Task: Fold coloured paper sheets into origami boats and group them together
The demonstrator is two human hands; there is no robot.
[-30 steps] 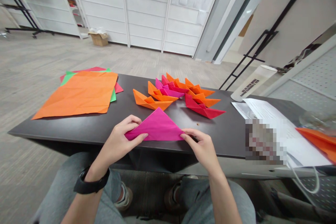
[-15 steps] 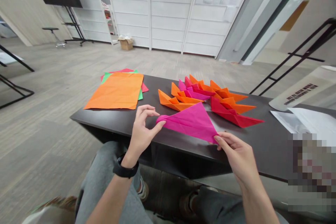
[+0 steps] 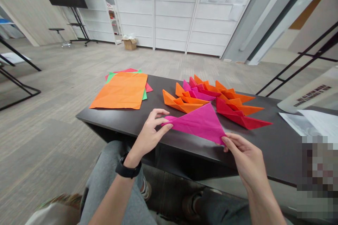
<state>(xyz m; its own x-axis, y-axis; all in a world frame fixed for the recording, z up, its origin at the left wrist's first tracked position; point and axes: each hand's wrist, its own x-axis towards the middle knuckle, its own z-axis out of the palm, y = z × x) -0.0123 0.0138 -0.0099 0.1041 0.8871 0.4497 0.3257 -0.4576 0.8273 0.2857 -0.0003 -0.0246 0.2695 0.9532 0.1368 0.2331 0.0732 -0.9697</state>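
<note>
A magenta sheet of paper (image 3: 200,123), folded into a triangle, is stretched between my two hands over the table's front edge. My left hand (image 3: 153,132) pinches its left corner between thumb and fingers. The right corner is gripped by my right hand (image 3: 244,149), thumb on top and the other fingers curled beneath. Just behind the triangle stand several folded paper boats; an orange boat (image 3: 182,103) and a red boat (image 3: 241,116) are nearest to it.
On the left of the dark table (image 3: 105,121) lies a stack of coloured paper, an orange sheet (image 3: 121,91) on top of green and red ones. White papers (image 3: 317,123) and a pale printed bag (image 3: 306,93) are on the right. My knees are below the table's front edge.
The view has turned slightly left, so the scene sits further right. My left fingers have closed in on the paper's left corner, which looks flatter now. The right hand keeps its grip.
</note>
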